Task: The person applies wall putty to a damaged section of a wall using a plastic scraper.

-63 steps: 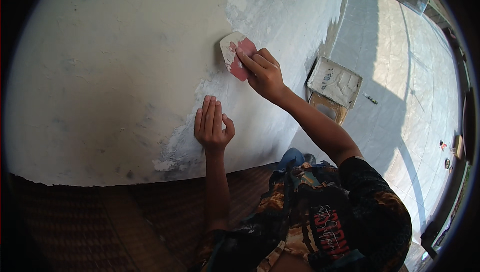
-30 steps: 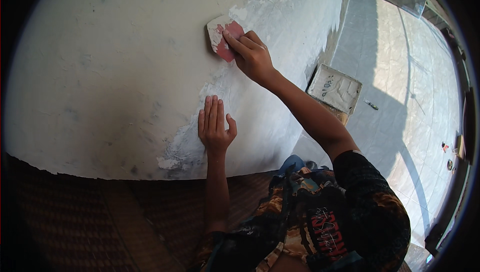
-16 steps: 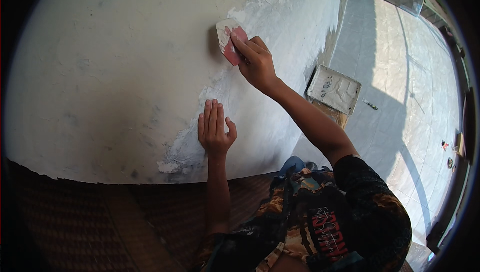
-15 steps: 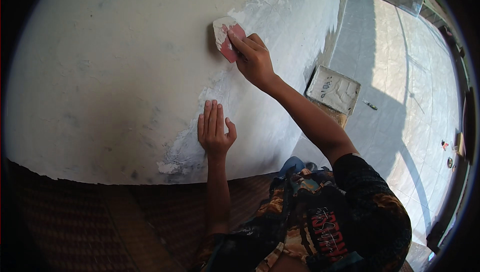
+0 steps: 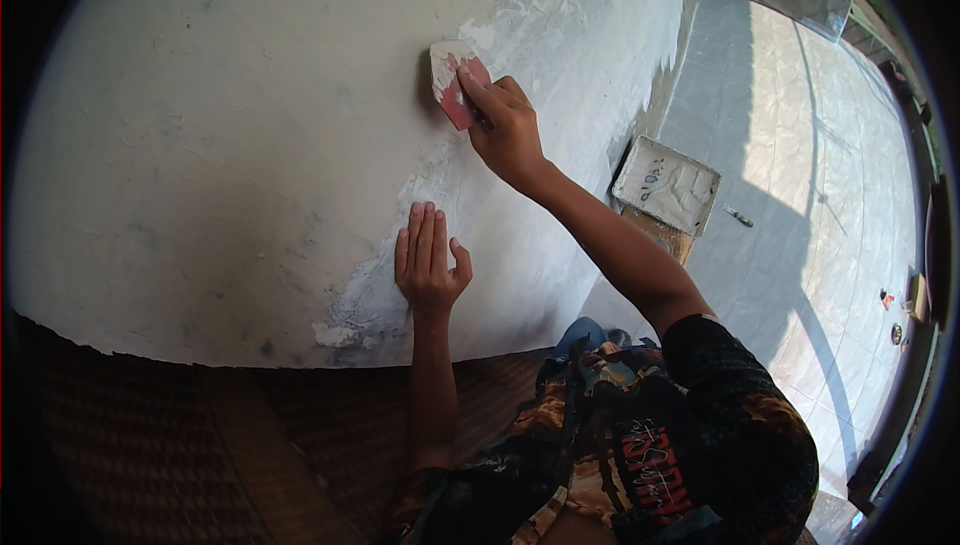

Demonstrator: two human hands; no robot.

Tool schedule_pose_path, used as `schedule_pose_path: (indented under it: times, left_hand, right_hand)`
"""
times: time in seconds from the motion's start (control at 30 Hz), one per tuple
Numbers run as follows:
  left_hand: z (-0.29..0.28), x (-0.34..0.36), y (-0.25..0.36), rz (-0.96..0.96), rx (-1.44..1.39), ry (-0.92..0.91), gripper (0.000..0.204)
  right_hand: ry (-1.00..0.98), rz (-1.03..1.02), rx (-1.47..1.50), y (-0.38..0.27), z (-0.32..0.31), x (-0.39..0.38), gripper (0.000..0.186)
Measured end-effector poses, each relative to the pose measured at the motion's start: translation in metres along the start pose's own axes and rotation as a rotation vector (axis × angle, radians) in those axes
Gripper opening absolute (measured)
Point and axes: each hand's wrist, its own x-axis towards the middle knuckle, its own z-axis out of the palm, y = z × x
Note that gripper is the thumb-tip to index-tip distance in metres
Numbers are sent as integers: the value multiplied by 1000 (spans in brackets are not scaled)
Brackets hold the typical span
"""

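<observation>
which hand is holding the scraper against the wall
The right hand, raised high, presses the red scraper to the wall. The left hand lies flat and empty on the wall lower down.

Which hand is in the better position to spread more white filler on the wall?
Right. The right hand holds the red scraper against the wall; the left hand lies flat and empty on it.

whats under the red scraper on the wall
The scraper lies flat against the wall, pressed by the right hand. White filler shows around its edges; the patch directly beneath is hidden.
</observation>
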Motion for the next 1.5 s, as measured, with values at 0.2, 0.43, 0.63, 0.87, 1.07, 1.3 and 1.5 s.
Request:
schedule_pose_path:
  times: [0.2, 0.43, 0.63, 0.87, 1.07, 1.3, 1.5]
  left_hand:
    - [-2, -6, -2, -25, -14, -14, 40]
    - [-4, -3, -2, -12, -11, -6, 40]
    - [0, -3, 0, -9, -17, -3, 40]
    - [-2, -4, -2, 1, 2, 13, 39]
    - [-2, -2, -1, 4, 3, 10, 38]
    - [-2, -3, -4, -11, 18, 0, 37]
    - [0, -1, 0, 7, 9, 22, 37]
  right_hand:
    - [-192, -112, -65, -1, 4, -91, 62]
    - [-7, -119, -150, 17, -10, -19, 62]
    - [-173, -277, -103, 24, 0, -51, 61]
    - [-115, -213, -199, 67, -28, -34, 62]
    - [-50, -254, -146, 47, -7, 11, 63]
    - [-241, -52, 114, 5, -12, -97, 69]
    - [11, -7, -62, 19, -6, 12, 60]
